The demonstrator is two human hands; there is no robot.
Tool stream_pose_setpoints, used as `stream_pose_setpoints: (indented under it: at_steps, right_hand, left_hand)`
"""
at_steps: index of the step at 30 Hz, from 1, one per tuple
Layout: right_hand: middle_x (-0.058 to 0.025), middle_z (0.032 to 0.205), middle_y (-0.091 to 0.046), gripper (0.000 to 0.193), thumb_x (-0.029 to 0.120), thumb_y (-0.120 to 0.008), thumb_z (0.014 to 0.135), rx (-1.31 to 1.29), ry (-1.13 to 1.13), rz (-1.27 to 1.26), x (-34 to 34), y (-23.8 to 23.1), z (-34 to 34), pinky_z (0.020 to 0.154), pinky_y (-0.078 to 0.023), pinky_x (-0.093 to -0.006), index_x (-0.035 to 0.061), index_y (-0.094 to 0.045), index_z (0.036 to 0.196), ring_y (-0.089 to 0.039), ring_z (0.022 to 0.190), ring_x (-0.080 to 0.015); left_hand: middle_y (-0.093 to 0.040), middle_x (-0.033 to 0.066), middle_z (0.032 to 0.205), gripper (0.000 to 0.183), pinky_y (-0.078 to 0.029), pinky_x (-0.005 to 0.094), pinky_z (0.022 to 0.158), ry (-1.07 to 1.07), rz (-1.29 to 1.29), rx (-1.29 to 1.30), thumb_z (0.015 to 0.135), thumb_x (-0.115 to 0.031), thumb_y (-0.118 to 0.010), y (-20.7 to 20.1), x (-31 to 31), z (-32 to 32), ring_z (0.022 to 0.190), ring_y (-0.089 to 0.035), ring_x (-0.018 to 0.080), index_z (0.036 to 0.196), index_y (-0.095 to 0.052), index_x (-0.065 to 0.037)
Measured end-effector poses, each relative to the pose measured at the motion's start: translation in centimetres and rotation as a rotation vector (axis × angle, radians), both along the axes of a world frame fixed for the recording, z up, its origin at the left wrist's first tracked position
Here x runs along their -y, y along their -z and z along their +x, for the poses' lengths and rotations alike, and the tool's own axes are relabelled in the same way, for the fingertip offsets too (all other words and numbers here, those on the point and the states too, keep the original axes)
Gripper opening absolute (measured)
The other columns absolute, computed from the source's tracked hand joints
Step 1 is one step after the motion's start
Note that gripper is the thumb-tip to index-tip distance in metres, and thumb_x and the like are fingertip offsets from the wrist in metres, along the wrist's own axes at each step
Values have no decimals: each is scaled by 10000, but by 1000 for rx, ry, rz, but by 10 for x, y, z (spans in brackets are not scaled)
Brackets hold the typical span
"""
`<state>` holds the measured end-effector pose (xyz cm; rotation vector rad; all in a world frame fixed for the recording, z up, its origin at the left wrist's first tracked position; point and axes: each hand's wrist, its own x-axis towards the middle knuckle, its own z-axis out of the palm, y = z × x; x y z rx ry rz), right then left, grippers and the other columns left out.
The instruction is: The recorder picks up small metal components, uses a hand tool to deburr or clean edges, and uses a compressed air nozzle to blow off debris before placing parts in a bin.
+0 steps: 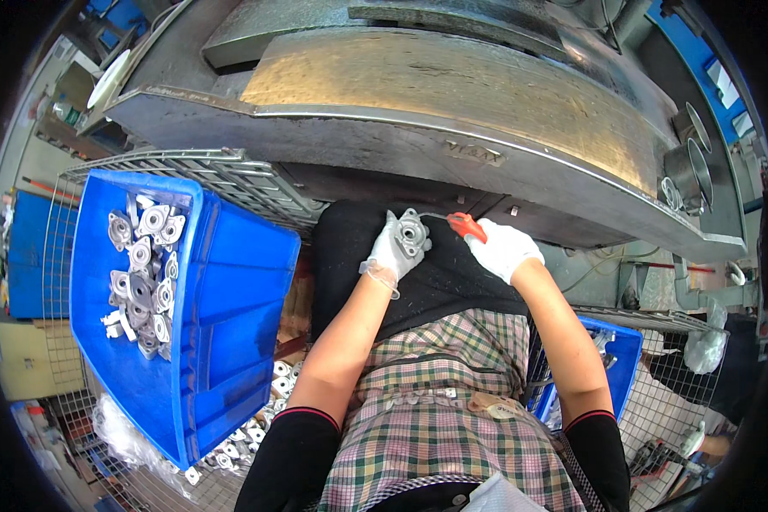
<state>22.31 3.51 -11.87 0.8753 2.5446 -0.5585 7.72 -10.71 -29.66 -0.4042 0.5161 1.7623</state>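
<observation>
My left hand (387, 256), in a white glove, is closed around a grey metal casting (412, 234) with a round ringed centre and lobes at its ends. It holds the part up above my dark-clothed lap. In my right hand (507, 248), also gloved in white, is a deburring tool (466, 225) with a red handle, the fingers wrapped round it. The tool's thin bent metal shaft reaches left to the upper edge of the casting. Whether its tip touches the metal is too small to tell.
A tilted blue bin (239, 264) of similar castings stands at my left, with loose castings (243, 444) below. Ahead runs a metal-edged workbench (452, 81). Two steel containers (688, 171) sit at its right end. Another blue bin (627, 363) and another person's hand (693, 440) are at right.
</observation>
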Motion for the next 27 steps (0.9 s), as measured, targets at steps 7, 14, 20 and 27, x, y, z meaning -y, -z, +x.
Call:
stream_pose_setpoints:
  at_steps: [7, 14, 20, 27]
  right_hand:
    - [-219, 1017, -680, 410, 440, -438, 950, 19, -3, -6, 0, 0, -1, 855, -496, -483, 89, -570, 1116, -647, 957, -408]
    - [-225, 993, -679, 402, 449, -464, 943, -59, 48, -18, 3, -3, 23, 827, -500, -490, 90, -563, 1097, -644, 938, -424]
    - [-146, 1065, -698, 468, 316, -704, 848, -608, 343, -111, -16, -67, 121, 892, -500, -341, 98, -612, 1252, -681, 999, -253]
    - [68, 777, -588, 360, 239, -694, 911, -1141, 853, 547, -136, -78, 321, 495, -264, -174, 63, -642, 1221, -407, 559, 1]
  left_hand:
    - [-669, 131, 960, 509, -515, 447, 688, -9, -3, -10, 980, -617, -321, 4, -2, -2, 802, -614, 341, 1099, -598, -207]
    - [-667, 96, 977, 540, -498, 431, 698, 44, 97, -44, 977, -625, -323, 4, 3, -1, 830, -619, 323, 1111, -598, -181]
    - [-676, 146, 1056, 644, -546, 383, 612, 88, -53, -86, 969, -637, -328, -68, 1, 15, 867, -657, 346, 1199, -593, -97]
    - [-619, 177, 1196, 685, -582, 405, 720, 245, 285, -81, 951, -640, -355, -140, -2, 31, 999, -639, 393, 1303, -522, -76]
